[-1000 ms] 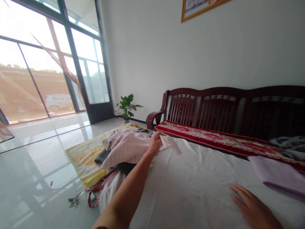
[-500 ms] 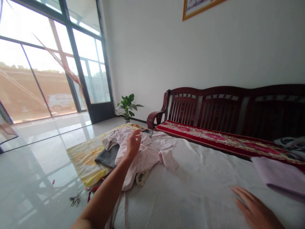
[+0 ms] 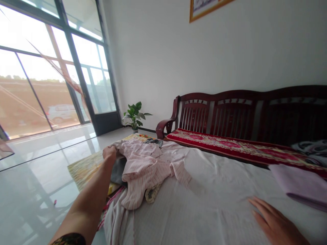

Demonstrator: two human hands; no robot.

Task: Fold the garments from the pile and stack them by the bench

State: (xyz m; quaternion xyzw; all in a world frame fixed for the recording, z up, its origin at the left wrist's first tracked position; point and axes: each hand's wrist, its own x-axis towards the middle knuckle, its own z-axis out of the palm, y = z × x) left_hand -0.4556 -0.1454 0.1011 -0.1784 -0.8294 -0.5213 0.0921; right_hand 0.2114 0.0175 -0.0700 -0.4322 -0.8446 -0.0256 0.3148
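My left hand [image 3: 109, 153] reaches out at the far left, its fingers closed on the edge of a crumpled pale pink striped top [image 3: 143, 168]. The top lies in a heap with one sleeve spread to the right, over a dark grey cloth [image 3: 119, 172] and a cream-edged piece [image 3: 151, 194] that peeks out below. My right hand [image 3: 277, 221] rests open on the white sheet [image 3: 204, 200], fingers stretched, holding nothing. To its upper right is a folded lilac cloth [image 3: 301, 185].
A yellow patterned cloth [image 3: 85, 170] lies under the heap's left side. Behind stands a dark wooden bench [image 3: 194, 115] with a red floral cover [image 3: 224, 144]. A potted plant [image 3: 135, 115] is near the glass door [image 3: 94, 78]; shiny tiled floor [image 3: 38, 190] extends left.
My left hand has moved left and down from above the heap to the far-left edge of the pink top, closing on it. My right hand has stayed on the sheet.
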